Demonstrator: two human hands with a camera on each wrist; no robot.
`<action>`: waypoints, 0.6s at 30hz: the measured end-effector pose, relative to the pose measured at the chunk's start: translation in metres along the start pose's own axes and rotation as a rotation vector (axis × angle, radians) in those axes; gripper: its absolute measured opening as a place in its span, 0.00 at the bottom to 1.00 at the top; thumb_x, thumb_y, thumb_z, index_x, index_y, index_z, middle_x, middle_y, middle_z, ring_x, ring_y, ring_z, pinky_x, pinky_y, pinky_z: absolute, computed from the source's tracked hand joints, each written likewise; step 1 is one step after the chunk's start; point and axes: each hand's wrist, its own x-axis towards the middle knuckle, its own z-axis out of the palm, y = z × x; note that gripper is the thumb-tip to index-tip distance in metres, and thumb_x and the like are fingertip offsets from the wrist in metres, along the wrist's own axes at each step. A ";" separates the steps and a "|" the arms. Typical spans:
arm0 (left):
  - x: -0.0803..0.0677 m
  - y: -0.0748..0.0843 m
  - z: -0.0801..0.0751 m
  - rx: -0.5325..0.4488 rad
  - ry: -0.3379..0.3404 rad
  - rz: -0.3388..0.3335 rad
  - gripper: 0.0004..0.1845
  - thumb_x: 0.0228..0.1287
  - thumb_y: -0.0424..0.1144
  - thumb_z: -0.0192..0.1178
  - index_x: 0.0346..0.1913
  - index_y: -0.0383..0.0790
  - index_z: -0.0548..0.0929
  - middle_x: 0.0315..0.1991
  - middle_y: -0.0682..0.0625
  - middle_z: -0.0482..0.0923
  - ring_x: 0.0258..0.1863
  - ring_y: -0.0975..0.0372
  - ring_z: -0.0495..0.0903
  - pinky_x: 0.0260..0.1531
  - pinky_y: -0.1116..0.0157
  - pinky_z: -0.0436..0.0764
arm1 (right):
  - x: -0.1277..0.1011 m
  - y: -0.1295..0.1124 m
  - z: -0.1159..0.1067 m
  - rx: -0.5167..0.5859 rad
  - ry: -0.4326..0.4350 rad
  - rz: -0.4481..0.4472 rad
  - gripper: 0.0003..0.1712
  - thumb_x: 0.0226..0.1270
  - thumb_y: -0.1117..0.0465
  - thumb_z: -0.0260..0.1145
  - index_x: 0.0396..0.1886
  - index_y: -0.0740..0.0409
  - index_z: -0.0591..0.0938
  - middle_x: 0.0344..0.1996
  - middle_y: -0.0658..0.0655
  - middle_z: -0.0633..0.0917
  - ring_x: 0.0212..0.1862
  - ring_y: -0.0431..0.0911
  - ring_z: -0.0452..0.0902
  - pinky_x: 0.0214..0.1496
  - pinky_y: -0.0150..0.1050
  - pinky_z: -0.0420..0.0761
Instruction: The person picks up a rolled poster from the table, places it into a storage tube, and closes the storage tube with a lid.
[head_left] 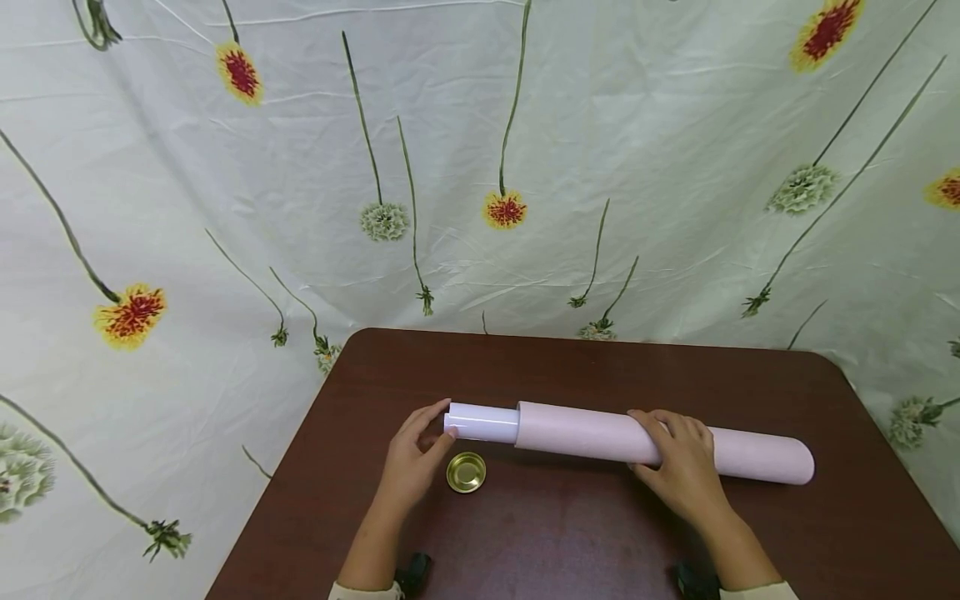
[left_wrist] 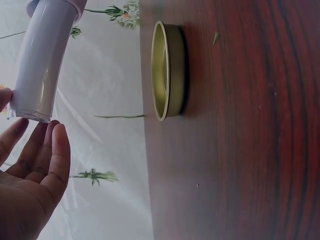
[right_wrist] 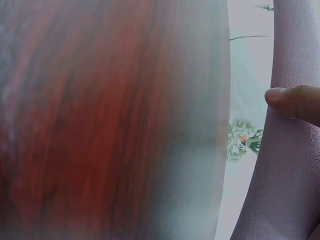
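— Which way does that roll lie from where the person sits?

— Straight across in front of them, long axis running left to right on the dark wooden desk (head_left: 750, 533). At the left end a glossy white inner roll (head_left: 483, 422) sticks out of the pink tube (head_left: 592, 432), which carries on to the right.

— And the hands?

— The left hand (head_left: 416, 454) is at the very tip of the white inner roll, fingers curled about its open end and the thumb against it, so it looks like a light hold on that end. Just beside it, towards the person, a small gold metal lid (head_left: 466, 472) sits open side up, apart from the roll.

— The right one?

— The right hand (head_left: 678, 467) lies over the pink tube a little past its middle, fingers wrapped over the top and the thumb pressed into the side.

— So which hand is nearer the sliding end?

— The left, plainly. I'd judge any pull goes along that axis, leftward.
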 end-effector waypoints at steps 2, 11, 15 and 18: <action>0.000 0.001 0.000 0.000 -0.001 -0.002 0.25 0.65 0.36 0.69 0.65 0.47 0.80 0.61 0.48 0.79 0.42 0.54 0.84 0.40 0.69 0.84 | 0.000 0.000 0.000 0.001 0.002 -0.001 0.49 0.33 0.63 0.88 0.62 0.47 0.79 0.51 0.62 0.81 0.55 0.60 0.75 0.61 0.64 0.59; -0.001 0.002 0.004 -0.012 -0.014 -0.011 0.25 0.66 0.35 0.68 0.66 0.45 0.79 0.61 0.45 0.79 0.43 0.56 0.84 0.41 0.70 0.83 | 0.000 -0.002 0.001 -0.005 0.005 -0.013 0.50 0.32 0.63 0.88 0.63 0.48 0.79 0.50 0.61 0.81 0.55 0.59 0.75 0.61 0.64 0.60; -0.001 0.002 0.004 -0.001 -0.018 -0.009 0.24 0.66 0.36 0.68 0.65 0.49 0.80 0.60 0.47 0.80 0.44 0.57 0.83 0.42 0.71 0.83 | 0.000 -0.002 0.002 -0.002 0.007 -0.012 0.50 0.31 0.63 0.88 0.63 0.48 0.79 0.50 0.61 0.81 0.56 0.59 0.75 0.61 0.64 0.59; -0.002 0.001 0.005 0.010 -0.016 -0.006 0.24 0.66 0.36 0.68 0.65 0.51 0.81 0.59 0.48 0.80 0.44 0.58 0.83 0.42 0.70 0.83 | 0.000 -0.002 0.002 -0.001 0.008 -0.012 0.50 0.31 0.63 0.88 0.63 0.48 0.79 0.50 0.62 0.81 0.56 0.59 0.74 0.61 0.64 0.60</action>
